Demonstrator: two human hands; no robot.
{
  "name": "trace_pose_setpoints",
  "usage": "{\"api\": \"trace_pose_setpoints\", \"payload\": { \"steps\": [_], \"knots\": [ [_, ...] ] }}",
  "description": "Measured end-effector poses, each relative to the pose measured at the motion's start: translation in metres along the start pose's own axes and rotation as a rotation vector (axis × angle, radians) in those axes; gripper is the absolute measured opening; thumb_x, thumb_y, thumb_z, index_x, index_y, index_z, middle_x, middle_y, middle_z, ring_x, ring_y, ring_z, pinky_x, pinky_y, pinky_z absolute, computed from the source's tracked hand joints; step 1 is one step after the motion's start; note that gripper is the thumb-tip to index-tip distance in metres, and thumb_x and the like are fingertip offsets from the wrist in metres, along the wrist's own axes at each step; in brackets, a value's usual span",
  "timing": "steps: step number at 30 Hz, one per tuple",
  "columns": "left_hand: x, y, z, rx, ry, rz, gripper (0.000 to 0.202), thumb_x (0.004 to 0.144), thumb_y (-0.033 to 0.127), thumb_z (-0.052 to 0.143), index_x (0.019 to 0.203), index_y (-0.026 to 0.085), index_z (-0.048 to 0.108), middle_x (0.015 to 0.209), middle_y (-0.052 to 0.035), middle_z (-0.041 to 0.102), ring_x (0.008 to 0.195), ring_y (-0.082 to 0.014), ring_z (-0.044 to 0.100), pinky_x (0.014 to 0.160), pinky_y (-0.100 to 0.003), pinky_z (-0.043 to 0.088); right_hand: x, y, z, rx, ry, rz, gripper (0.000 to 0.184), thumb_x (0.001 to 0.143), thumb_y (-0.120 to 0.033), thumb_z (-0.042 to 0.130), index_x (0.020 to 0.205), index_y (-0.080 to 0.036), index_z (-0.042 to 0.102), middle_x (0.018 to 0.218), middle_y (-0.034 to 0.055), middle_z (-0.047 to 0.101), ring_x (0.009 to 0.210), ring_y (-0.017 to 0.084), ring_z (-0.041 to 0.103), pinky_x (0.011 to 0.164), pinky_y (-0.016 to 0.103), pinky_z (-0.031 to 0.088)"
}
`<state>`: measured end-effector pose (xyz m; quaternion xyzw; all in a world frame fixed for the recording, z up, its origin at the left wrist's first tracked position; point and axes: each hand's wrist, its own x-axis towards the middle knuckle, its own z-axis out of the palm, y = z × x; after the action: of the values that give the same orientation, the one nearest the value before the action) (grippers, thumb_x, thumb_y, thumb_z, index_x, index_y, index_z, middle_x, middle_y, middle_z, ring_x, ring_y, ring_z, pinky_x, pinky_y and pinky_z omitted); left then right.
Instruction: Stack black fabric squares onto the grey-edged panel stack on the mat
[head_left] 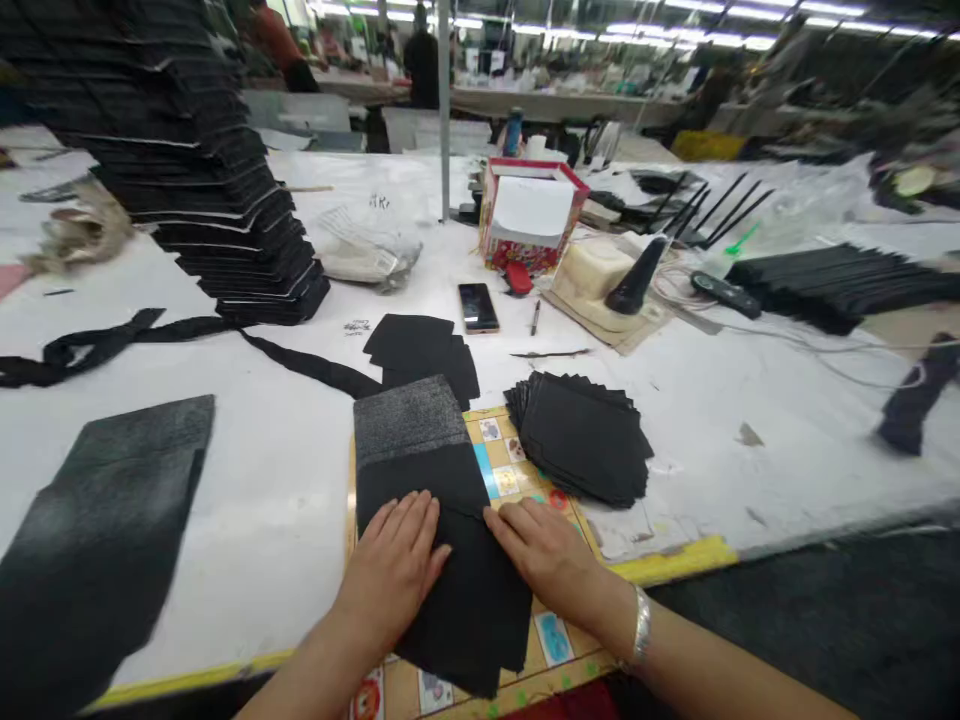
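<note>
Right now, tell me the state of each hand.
Left hand: open, flat on the black fabric.
Right hand: open, flat on the same fabric.

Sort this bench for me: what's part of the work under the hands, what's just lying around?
In use: left hand and right hand, both flat on the black fabric piece; patterned board under it; likely also the stack of black cut pieces beside it.
Lying about: phone, pen, red box, black strap.
</note>
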<state>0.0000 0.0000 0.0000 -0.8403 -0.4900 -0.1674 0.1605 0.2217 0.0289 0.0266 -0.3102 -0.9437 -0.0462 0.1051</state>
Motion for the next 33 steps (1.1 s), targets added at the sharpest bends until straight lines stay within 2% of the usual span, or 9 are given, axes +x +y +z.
{"api": "trace_pose_setpoints", "payload": {
  "steps": [6, 9, 13, 18, 22, 24, 28, 30, 33],
  "knots": [
    [0.003, 0.011, -0.007, 0.039, -0.151, -0.007, 0.053, 0.085, 0.047, 0.047, 0.123, 0.011, 0.052, 0.119, -0.0184, 0.058, 0.109, -0.0300, 0.053, 0.092, -0.042, 0.039, -0.021, 0.007, -0.007, -0.016, 0.005, 0.007, 0.030, 0.090, -0.008, 0.036, 0.113, -0.006, 0.055, 0.085, 0.0108, 0.058, 0.075, 0.021, 0.048, 0.066, 0.034, 0.042],
    [0.007, 0.016, -0.011, 0.041, -0.249, -0.006, 0.066, 0.076, 0.057, 0.054, 0.128, 0.016, 0.048, 0.122, -0.0221, 0.054, 0.111, -0.0353, 0.051, 0.090, -0.045, 0.040, -0.021, 0.005, -0.010, -0.042, -0.044, 0.004, 0.029, 0.089, -0.010, 0.038, 0.113, -0.007, 0.054, 0.087, 0.0104, 0.057, 0.075, 0.021, 0.048, 0.066, 0.034, 0.042],
    [0.015, 0.022, -0.015, 0.008, -0.370, -0.040, 0.076, 0.067, 0.063, 0.060, 0.131, 0.025, 0.044, 0.121, -0.0228, 0.054, 0.110, -0.0404, 0.051, 0.089, -0.051, 0.039, -0.016, 0.001, -0.013, -0.074, -0.117, 0.000, 0.030, 0.088, -0.011, 0.042, 0.115, -0.006, 0.053, 0.088, 0.0100, 0.057, 0.075, 0.021, 0.048, 0.066, 0.035, 0.041],
    [0.021, 0.025, -0.018, -0.017, -0.415, -0.052, 0.079, 0.063, 0.063, 0.063, 0.132, 0.033, 0.040, 0.120, -0.0213, 0.055, 0.109, -0.0420, 0.051, 0.089, -0.055, 0.037, -0.039, 0.006, -0.023, -0.132, -0.143, 0.006, 0.031, 0.086, -0.009, 0.041, 0.114, -0.006, 0.054, 0.089, 0.0110, 0.057, 0.076, 0.022, 0.049, 0.064, 0.035, 0.040],
    [0.019, 0.025, -0.017, 0.015, -0.404, -0.028, 0.078, 0.065, 0.065, 0.060, 0.133, 0.033, 0.039, 0.118, -0.0229, 0.055, 0.108, -0.0435, 0.052, 0.087, -0.055, 0.039, -0.065, 0.009, -0.037, -0.203, -0.088, 0.130, 0.029, 0.084, -0.006, 0.038, 0.106, -0.006, 0.057, 0.092, 0.0139, 0.059, 0.080, 0.024, 0.049, 0.066, 0.036, 0.040],
    [0.019, 0.026, -0.017, 0.041, -0.389, -0.024, 0.078, 0.066, 0.066, 0.058, 0.133, 0.033, 0.038, 0.117, -0.0232, 0.055, 0.108, -0.0436, 0.052, 0.087, -0.054, 0.039, -0.059, 0.003, -0.036, -0.212, -0.035, 0.195, 0.030, 0.084, -0.007, 0.039, 0.109, -0.006, 0.056, 0.095, 0.0148, 0.059, 0.083, 0.024, 0.049, 0.069, 0.036, 0.040],
    [0.020, 0.028, -0.018, 0.065, -0.373, -0.041, 0.077, 0.065, 0.066, 0.060, 0.131, 0.033, 0.041, 0.118, -0.0218, 0.056, 0.108, -0.0419, 0.052, 0.088, -0.054, 0.038, -0.016, -0.022, -0.015, -0.137, -0.031, 0.217, 0.035, 0.085, -0.013, 0.045, 0.119, -0.009, 0.052, 0.108, 0.0137, 0.058, 0.092, 0.025, 0.049, 0.078, 0.038, 0.039],
    [0.018, 0.027, -0.017, 0.059, -0.357, -0.054, 0.078, 0.065, 0.066, 0.060, 0.130, 0.027, 0.044, 0.120, -0.0232, 0.055, 0.109, -0.0407, 0.051, 0.089, -0.055, 0.037, -0.002, -0.031, -0.004, -0.132, -0.073, 0.230, 0.037, 0.083, -0.014, 0.049, 0.120, -0.008, 0.051, 0.110, 0.0140, 0.057, 0.093, 0.025, 0.049, 0.079, 0.038, 0.039],
    [0.012, 0.019, -0.016, 0.041, -0.306, -0.075, 0.076, 0.071, 0.063, 0.056, 0.128, 0.015, 0.048, 0.122, -0.0232, 0.054, 0.111, -0.0376, 0.050, 0.090, -0.054, 0.037, -0.003, -0.033, 0.000, -0.159, -0.108, 0.231, 0.038, 0.080, -0.010, 0.052, 0.119, -0.007, 0.052, 0.109, 0.0147, 0.057, 0.095, 0.027, 0.049, 0.080, 0.039, 0.039]
  ]
}}
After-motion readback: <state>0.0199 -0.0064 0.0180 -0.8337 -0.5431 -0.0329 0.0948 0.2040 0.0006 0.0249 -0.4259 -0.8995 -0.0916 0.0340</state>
